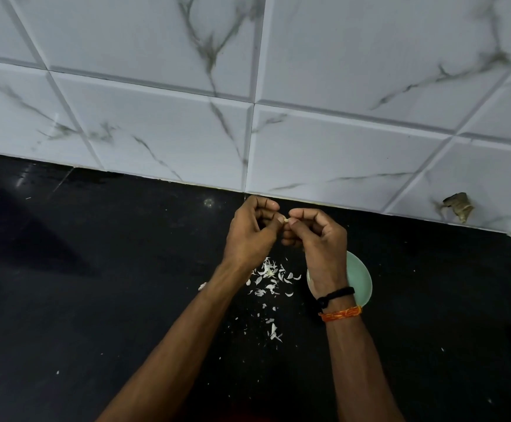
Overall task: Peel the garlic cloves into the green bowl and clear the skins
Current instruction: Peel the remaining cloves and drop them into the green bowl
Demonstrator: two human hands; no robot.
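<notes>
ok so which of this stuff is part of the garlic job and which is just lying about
Part of the job:
- clove, pinched between the left hand and right hand
- green bowl, partly hidden under the right wrist
- skins scattered on the counter

Just there:
- wristbands on the right wrist
- brown patch on the wall tiles

We see a glossy black stone worktop point(102, 300) running back to a wall of large white marble-look tiles with grey veining point(163, 126), set in dark grout lines. At the right, low on the wall, a ragged brownish chipped hole point(458, 207) breaks one tile.
</notes>
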